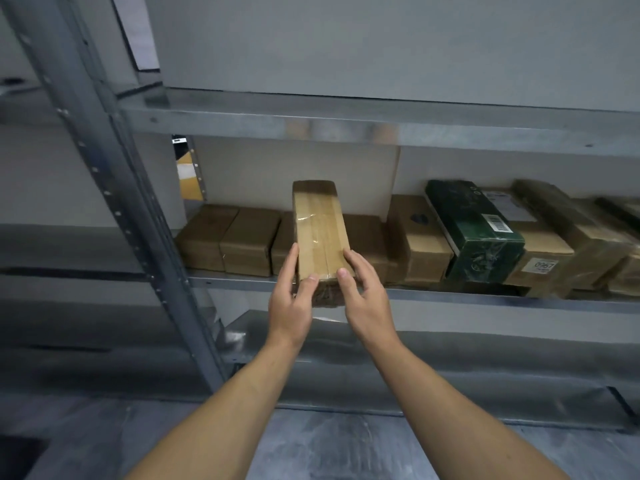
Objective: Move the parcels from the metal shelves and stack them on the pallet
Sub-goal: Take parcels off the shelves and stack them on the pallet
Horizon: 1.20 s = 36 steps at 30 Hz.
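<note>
A long brown cardboard parcel (320, 233), taped along its top, lies on the middle metal shelf (450, 294) with its near end over the shelf's front edge. My left hand (291, 299) grips the parcel's near left corner, fingers along its side and thumb on top. My right hand (363, 292) grips the near right corner the same way. More brown parcels (228, 237) stand in a row behind and to the left. No pallet is in view.
A dark green box (474, 230) and several brown parcels (540, 251) crowd the shelf to the right. A slanted grey upright (114, 202) frames the left side. Another shelf (381, 116) runs above, and a lower shelf (450, 341) below. Grey floor lies underneath.
</note>
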### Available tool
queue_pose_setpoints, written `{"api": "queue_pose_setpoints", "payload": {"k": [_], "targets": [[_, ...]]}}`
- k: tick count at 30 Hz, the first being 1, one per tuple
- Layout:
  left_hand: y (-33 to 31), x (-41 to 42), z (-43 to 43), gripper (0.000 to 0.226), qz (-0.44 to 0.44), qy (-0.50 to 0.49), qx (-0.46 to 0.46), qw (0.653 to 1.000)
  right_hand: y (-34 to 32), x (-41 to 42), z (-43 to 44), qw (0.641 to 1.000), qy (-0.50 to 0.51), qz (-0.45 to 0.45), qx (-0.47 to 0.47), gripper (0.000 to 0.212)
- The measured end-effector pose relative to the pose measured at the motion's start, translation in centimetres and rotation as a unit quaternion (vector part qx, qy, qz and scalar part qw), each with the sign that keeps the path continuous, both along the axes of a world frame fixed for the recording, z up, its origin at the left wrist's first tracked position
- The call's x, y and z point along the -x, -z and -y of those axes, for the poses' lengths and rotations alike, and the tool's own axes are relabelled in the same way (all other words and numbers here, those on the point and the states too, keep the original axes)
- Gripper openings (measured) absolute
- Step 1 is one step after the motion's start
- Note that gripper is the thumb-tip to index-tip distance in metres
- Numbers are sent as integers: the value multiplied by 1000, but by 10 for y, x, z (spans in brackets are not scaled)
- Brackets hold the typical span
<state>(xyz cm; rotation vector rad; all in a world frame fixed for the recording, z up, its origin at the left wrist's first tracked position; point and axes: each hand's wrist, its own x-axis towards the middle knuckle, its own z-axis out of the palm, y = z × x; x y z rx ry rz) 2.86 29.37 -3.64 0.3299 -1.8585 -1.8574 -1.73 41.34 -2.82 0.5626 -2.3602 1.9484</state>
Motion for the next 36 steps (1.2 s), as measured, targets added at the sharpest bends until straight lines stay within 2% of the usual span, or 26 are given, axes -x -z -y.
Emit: {"api": "queue_pose_setpoints", "payload": {"k": [5, 14, 22, 28, 36], "targets": [[-4, -31, 25, 50, -24, -41, 3, 999, -9, -22, 29, 997, -72, 35, 16, 54], [-2, -92, 99, 53, -43, -146, 9, 988, -13, -58, 115, 987, -152, 32, 32, 48], [-1, -175, 210, 60, -22, -225, 52, 973, -11, -122, 237, 971, -233, 40, 36, 48], [-6, -243, 303, 51, -21, -279, 66, 958, -11, -179, 341, 952, -297, 44, 50, 46], [3, -332, 406, 64, 0, -351, 64, 934, -4, -253, 463, 923, -380, 41, 46, 47]]}}
